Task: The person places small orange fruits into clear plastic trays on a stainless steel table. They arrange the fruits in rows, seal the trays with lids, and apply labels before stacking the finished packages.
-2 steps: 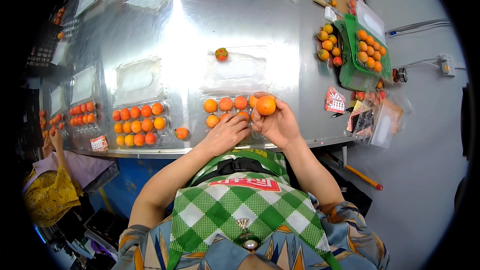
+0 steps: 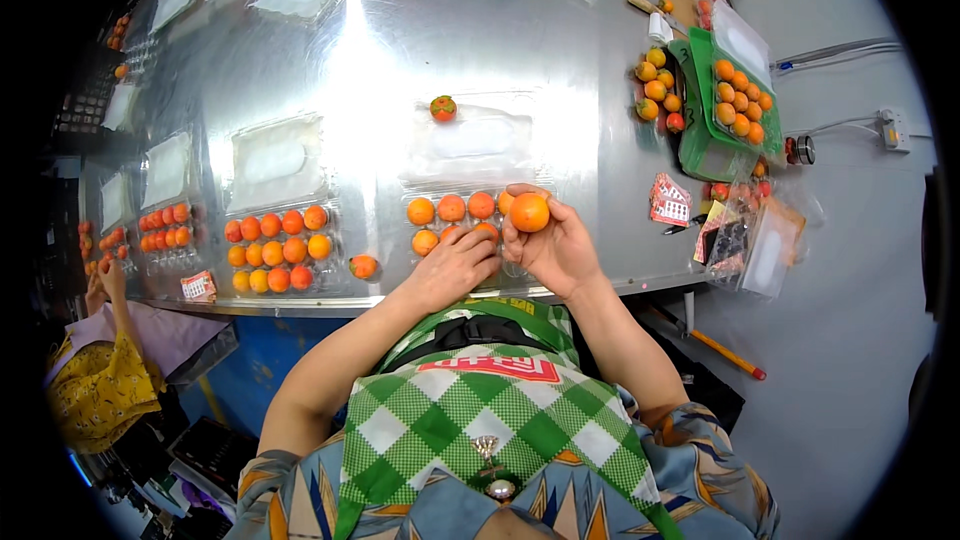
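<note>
right hand is closed around one orange fruit, raised just above the 3 o'clock end of a clear plastic tray. left hand lies flat with fingers together on the tray's near row, pressing fruit already seated; it grips nothing.

step in hand, as judged: filling the tray. the far row holds four fruit, the near row is partly covered by the hands, so its count cannot be told. the next move calls for lowering the held fruit into a free pocket at the tray's 3 o'clock end.

outward: the tray's open lid lies at 12 o'clock with a reddish-green fruit on it. a filled tray sits at 9 o'clock, a loose fruit between. the steel table edge runs just beneath the wrists at 6 o'clock; bare metal lies toward 1 o'clock before the green crate.
</note>
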The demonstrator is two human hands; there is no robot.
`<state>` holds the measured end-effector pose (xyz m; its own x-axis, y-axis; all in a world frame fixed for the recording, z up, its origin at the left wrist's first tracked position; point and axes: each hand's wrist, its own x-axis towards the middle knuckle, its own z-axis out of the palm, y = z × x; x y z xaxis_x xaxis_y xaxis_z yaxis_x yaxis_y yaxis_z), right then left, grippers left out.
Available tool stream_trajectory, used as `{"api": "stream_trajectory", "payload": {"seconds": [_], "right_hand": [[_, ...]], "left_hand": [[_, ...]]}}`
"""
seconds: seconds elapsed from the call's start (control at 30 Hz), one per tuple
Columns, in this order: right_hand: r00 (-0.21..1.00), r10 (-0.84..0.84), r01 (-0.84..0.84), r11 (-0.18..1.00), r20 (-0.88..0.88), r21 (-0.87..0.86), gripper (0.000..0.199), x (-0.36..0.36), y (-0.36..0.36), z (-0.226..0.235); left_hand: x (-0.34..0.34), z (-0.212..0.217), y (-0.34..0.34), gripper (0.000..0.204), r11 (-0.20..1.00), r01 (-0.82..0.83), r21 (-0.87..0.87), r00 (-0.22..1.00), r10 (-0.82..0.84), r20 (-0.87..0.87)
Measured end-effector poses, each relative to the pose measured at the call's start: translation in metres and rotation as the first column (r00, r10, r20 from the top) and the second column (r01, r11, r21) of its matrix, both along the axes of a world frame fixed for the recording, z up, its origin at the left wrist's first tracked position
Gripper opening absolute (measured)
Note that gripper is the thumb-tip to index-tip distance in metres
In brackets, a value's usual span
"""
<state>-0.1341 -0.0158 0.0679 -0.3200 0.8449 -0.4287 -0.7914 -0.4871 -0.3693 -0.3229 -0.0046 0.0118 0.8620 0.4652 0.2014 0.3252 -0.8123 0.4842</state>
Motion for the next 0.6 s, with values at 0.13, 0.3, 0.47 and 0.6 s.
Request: {"api": "stream_trajectory", "payload": {"seconds": [0.13, 0.3, 0.47, 0.6], "right_hand": [[0.973, 0.005, -0.040, 0.988, 0.230, 0.150, 0.046, -0.005, -0.001, 0.009], [0.466, -0.266, -0.381, 0.801, 0.844, 0.463, 0.061, -0.020, -0.002, 0.028], [0.177, -0.519, -0.627, 0.595, 0.836, 0.502, 0.060, -0.030, 0.002, 0.036], [0.478, -0.310, -0.366, 0.780, 0.822, 0.507, 0.047, -0.034, 0.002, 0.036]], "left_hand": [[-0.002, 0.014, -0.002, 0.021, 0.928, -0.169, -0.333, 0.968, 0.220, 0.123], [-0.011, 0.041, -0.001, 0.031, -0.043, 0.246, -0.968, 0.631, 0.766, 0.126], [-0.011, 0.062, -0.004, 0.041, -0.053, 0.265, -0.963, 0.548, 0.830, 0.105], [-0.013, 0.069, -0.005, 0.048, 0.002, 0.250, -0.968, 0.513, 0.848, 0.134]]}}
